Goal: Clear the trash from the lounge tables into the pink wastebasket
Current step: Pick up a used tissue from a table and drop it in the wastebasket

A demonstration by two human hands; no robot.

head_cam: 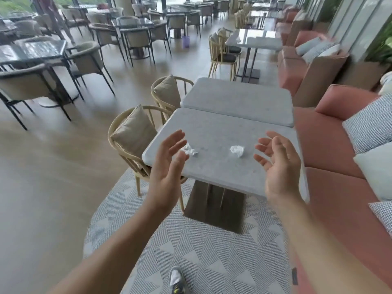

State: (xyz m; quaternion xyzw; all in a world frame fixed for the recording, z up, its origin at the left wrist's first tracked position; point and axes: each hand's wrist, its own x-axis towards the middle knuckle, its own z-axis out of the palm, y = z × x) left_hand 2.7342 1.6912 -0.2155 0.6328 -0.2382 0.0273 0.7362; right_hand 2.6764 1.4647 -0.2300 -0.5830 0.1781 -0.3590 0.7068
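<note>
Hands empty: left hand (167,164), right hand (277,166) spread over grey stone table (214,128).
Crumpled white tissues (237,150) (192,151) between; cushioned wooden chair (132,132) left, pink sofa (322,145) right.

Table top (222,128) matt speckled grey stone look, two crumpled white paper wads (237,150) (192,151) on it, chair (129,160) at 9 o'clock pale smooth wood with beige cloth cushion (133,132), sofa (322,145) at 3 o'clock matt pink upholstery, rug (191,251) woven grey, floor (42,166) glossy.

Single head camera, wide angle (frame edges bowed). Looked forward and down from standing height. Nearest lens, low centre: left hand (167,164), right hand (277,166). table (222,128) close beyond; chairs (135,37) far, top left.
</note>
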